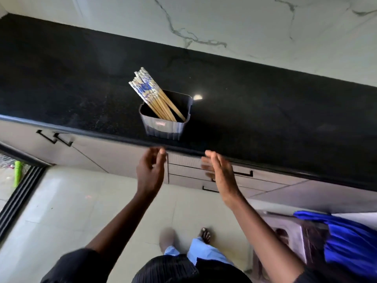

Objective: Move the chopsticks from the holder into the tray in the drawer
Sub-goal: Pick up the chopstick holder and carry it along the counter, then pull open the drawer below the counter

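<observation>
A dark ribbed holder stands near the front edge of the black countertop. Several wooden chopsticks with blue-and-white patterned tops lean to the left inside it. My left hand is raised just below the counter edge, fingers loosely curled, holding nothing. My right hand is beside it with straight fingers, in front of the closed drawers, also empty. Neither hand touches the holder. No tray is in view.
Cabinet doors with black handles run under the counter at left. A drawer handle shows right of my right hand. A blue cloth lies over a stool at lower right. A marble wall backs the counter.
</observation>
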